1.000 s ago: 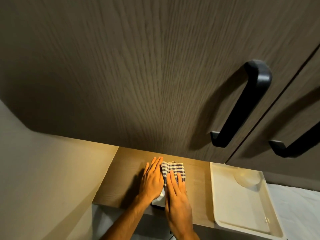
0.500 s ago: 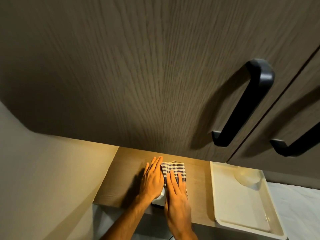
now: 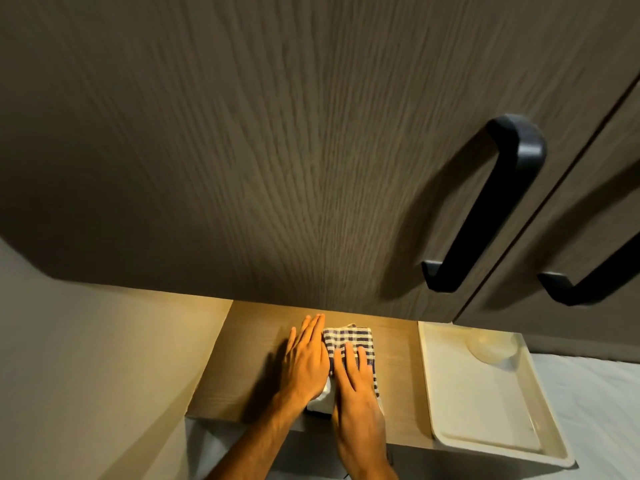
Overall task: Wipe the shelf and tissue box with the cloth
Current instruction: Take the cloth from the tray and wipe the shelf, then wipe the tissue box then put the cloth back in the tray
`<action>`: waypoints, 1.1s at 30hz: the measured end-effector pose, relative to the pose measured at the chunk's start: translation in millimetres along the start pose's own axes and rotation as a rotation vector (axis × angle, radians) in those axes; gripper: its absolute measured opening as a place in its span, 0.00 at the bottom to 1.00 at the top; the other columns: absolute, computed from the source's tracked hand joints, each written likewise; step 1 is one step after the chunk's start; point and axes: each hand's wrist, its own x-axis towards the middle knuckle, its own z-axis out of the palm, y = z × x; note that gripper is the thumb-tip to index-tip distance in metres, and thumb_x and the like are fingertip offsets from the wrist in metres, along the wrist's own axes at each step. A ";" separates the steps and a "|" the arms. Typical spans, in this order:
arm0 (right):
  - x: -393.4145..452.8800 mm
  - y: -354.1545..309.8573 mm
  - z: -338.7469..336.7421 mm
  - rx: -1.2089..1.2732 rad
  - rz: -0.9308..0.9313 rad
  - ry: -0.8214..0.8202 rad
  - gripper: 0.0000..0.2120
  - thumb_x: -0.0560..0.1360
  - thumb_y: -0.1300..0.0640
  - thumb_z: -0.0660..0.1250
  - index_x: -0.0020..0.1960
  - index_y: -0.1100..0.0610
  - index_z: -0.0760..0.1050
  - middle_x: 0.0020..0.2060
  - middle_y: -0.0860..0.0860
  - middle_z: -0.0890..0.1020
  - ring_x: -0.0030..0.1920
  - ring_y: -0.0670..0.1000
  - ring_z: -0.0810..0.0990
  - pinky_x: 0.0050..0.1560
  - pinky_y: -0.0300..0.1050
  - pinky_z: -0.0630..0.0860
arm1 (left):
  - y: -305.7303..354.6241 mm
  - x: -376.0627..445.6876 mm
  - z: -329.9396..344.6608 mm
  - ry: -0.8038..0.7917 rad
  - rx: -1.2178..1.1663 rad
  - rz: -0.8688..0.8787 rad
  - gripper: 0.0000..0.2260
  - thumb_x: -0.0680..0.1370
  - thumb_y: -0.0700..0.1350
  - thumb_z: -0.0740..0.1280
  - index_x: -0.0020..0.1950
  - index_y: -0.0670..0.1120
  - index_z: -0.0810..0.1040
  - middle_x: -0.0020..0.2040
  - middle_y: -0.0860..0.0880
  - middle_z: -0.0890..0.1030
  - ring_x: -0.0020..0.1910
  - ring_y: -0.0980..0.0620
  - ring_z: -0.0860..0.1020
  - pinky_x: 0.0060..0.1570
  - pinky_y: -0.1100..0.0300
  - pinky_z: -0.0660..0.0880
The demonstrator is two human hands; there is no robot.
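Both hands lie flat and open in the lower centre of the frame, gripping nothing. Left hand [image 3: 304, 358] rests palm down, its fingers stretched toward the back, its inner edge touching the cloth. Right hand [image 3: 356, 393] presses flat on top of the cloth [image 3: 349, 337], a checked blue-and-white piece folded into a small pad, with a white bit showing between the two wrists.

The cloth sits on the shelf [image 3: 242, 358], a light wooden board lit warmly from above. Compared with the half second before, hands and cloth have hardly shifted; this looks like a pause or a very slow press rather than a stroke, so most of the shelf probably remains to be wiped.

Just right of the cloth, apart from it, a white tray [image 3: 485, 410] lies on the shelf at the lower right.

No tissue box is visible.

Filling the upper frame is a dark wood-grain cabinet door [image 3: 259, 150] with black handles [image 3: 491, 209] at the right.
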 end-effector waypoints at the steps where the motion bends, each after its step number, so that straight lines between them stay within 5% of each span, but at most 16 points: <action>1: 11.9 -1.7 -3.4 0.011 -0.007 -0.020 0.31 0.79 0.51 0.62 0.78 0.47 0.51 0.78 0.45 0.50 0.78 0.50 0.43 0.77 0.57 0.50 | 0.7 -0.5 -1.4 0.003 0.015 0.007 0.24 0.83 0.50 0.52 0.78 0.46 0.53 0.79 0.50 0.54 0.79 0.51 0.51 0.76 0.53 0.40; 5: 56.5 7.8 -14.1 0.246 0.120 -0.012 0.31 0.77 0.35 0.47 0.77 0.46 0.56 0.77 0.44 0.59 0.76 0.43 0.54 0.73 0.40 0.56 | 7.8 -3.9 -6.5 -0.012 0.070 0.010 0.31 0.77 0.55 0.36 0.78 0.45 0.52 0.79 0.46 0.56 0.79 0.48 0.51 0.77 0.48 0.44; 8: 43.5 19.0 -11.3 0.401 0.347 0.025 0.31 0.76 0.35 0.54 0.76 0.45 0.57 0.75 0.48 0.66 0.73 0.49 0.66 0.69 0.43 0.64 | 12.8 -2.5 -8.8 0.028 0.058 -0.040 0.33 0.76 0.56 0.34 0.77 0.45 0.56 0.78 0.46 0.59 0.78 0.48 0.53 0.76 0.46 0.43; 12: -3.6 6.1 4.8 0.129 0.064 -0.014 0.36 0.78 0.56 0.66 0.78 0.48 0.50 0.78 0.45 0.54 0.78 0.44 0.47 0.77 0.54 0.52 | 11.7 -5.1 -9.7 0.014 0.071 -0.042 0.33 0.75 0.56 0.38 0.77 0.44 0.56 0.78 0.46 0.60 0.78 0.48 0.52 0.77 0.44 0.45; 15: 14.6 -9.2 -4.9 0.008 -0.032 -0.005 0.31 0.80 0.48 0.61 0.78 0.48 0.50 0.78 0.43 0.49 0.78 0.47 0.42 0.77 0.52 0.45 | 14.2 -5.9 -14.5 0.009 0.049 -0.028 0.35 0.74 0.56 0.36 0.78 0.44 0.54 0.79 0.46 0.58 0.79 0.49 0.50 0.78 0.45 0.43; 18: 53.5 -2.0 -20.6 0.058 0.048 -0.008 0.26 0.80 0.38 0.48 0.76 0.44 0.56 0.77 0.44 0.57 0.78 0.48 0.52 0.77 0.53 0.54 | 15.5 -6.5 -18.3 0.023 0.026 -0.019 0.35 0.74 0.56 0.33 0.78 0.44 0.53 0.79 0.46 0.57 0.79 0.50 0.50 0.77 0.48 0.43; 23: 47.7 -0.5 -23.4 0.521 0.372 0.085 0.21 0.81 0.41 0.55 0.72 0.44 0.66 0.64 0.43 0.77 0.61 0.44 0.77 0.60 0.41 0.77 | 16.0 -4.2 -15.1 0.002 0.009 -0.067 0.28 0.79 0.54 0.39 0.78 0.46 0.54 0.79 0.48 0.58 0.78 0.50 0.51 0.77 0.49 0.42; 26: 29.1 18.2 -29.4 0.571 0.537 0.139 0.14 0.81 0.46 0.57 0.64 0.44 0.74 0.50 0.46 0.82 0.48 0.46 0.81 0.40 0.31 0.75 | 11.3 -3.1 -13.0 0.000 0.035 -0.067 0.28 0.80 0.55 0.39 0.77 0.48 0.56 0.78 0.48 0.59 0.78 0.49 0.52 0.78 0.46 0.45; 30: -1.8 67.6 -37.4 0.758 0.836 0.133 0.21 0.80 0.40 0.55 0.69 0.46 0.70 0.63 0.53 0.78 0.60 0.56 0.78 0.61 0.54 0.77 | 14.0 -3.2 -18.8 0.057 0.136 -0.023 0.37 0.77 0.61 0.30 0.77 0.45 0.59 0.77 0.45 0.61 0.78 0.45 0.55 0.77 0.43 0.49; 33: -9.6 88.5 -43.2 0.964 0.952 0.162 0.21 0.81 0.41 0.54 0.70 0.48 0.67 0.64 0.55 0.77 0.61 0.58 0.77 0.64 0.59 0.75 | 32.7 -1.5 -26.0 0.119 0.134 0.042 0.29 0.80 0.55 0.41 0.75 0.43 0.62 0.76 0.43 0.65 0.76 0.44 0.60 0.77 0.43 0.51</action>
